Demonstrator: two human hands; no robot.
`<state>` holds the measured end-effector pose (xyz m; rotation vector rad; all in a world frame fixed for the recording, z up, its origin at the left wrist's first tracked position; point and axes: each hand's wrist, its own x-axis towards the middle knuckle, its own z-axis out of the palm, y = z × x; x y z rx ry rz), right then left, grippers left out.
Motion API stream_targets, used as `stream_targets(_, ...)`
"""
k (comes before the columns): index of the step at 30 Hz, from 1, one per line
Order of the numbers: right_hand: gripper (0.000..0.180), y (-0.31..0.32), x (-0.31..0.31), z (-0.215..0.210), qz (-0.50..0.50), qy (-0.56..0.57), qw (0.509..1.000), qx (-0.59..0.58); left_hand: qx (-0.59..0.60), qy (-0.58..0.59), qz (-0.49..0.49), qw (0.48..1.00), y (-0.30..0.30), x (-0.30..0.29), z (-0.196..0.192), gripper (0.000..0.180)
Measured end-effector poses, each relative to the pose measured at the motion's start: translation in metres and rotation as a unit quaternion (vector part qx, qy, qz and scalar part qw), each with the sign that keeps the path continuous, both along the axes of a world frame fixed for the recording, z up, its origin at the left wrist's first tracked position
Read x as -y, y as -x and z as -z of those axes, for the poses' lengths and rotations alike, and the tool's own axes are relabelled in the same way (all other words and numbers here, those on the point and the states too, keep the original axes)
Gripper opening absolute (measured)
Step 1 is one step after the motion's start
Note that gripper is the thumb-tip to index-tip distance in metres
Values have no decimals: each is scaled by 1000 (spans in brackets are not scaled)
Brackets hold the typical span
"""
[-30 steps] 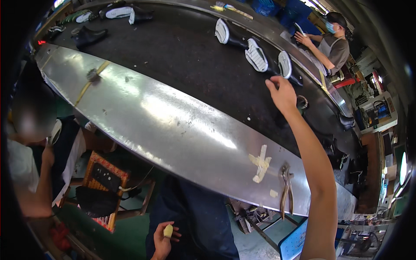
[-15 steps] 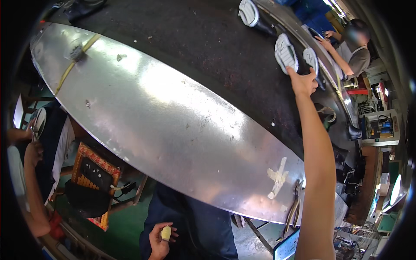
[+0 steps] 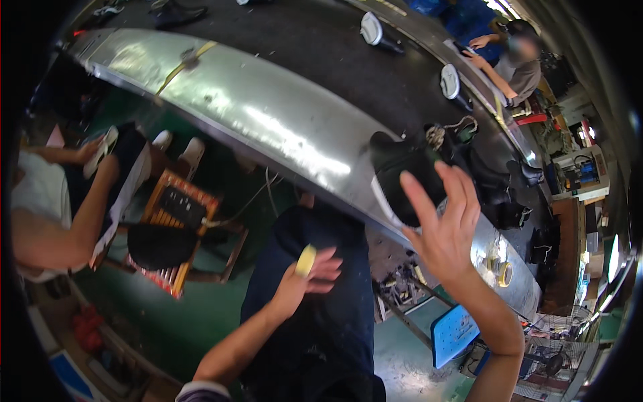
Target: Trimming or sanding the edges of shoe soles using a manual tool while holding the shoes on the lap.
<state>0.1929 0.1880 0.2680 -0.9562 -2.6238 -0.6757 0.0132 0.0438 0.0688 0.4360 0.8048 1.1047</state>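
My right hand [image 3: 445, 224] is at the near edge of a long metal-topped table [image 3: 268, 130], its fingers spread and curved beside a black boot [image 3: 405, 167]. The boot lies on the metal, with a pale sole edge showing; my fingers overlap it in view, and I cannot tell whether they touch it. Over my lap, my left hand [image 3: 305, 285] has its fingers stretched apart. A pale yellow piece [image 3: 306, 261] sits at its thumb and looks like a cover or wrap.
White-soled boots [image 3: 450, 82] lie on the dark belt [image 3: 301, 50]; more black boots [image 3: 492, 177] stand at the right. A tape roll [image 3: 504, 274] is on the metal. A blue stool [image 3: 455, 335] and a wooden chair [image 3: 177, 208] flank me. People sit at left and far right.
My right hand has come back from the far boots, and a black boot now lies on the near metal. My left hand has risen and spread its fingers. The view has shifted.
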Motion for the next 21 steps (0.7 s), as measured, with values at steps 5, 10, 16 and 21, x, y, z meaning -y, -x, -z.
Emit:
stream_targets(5, 58, -13, 113, 44, -240, 19, 971, 14, 364, 6, -70, 929, -25, -40, -39, 67)
stream_targets(10, 39, -25, 145, 47, -211, 289, 906, -227, 227, 189, -172, 940, -28, 6, -29, 64)
stream_targets(16, 33, -36, 126, 61, -154, 343, 887, -269, 116, 189, -124, 967, -20, 37, 7, 69)
stream_targets(21, 30, -21, 146, 71, -115, 344, 904, -226, 56, 196, -141, 969, -26, 35, 9, 67)
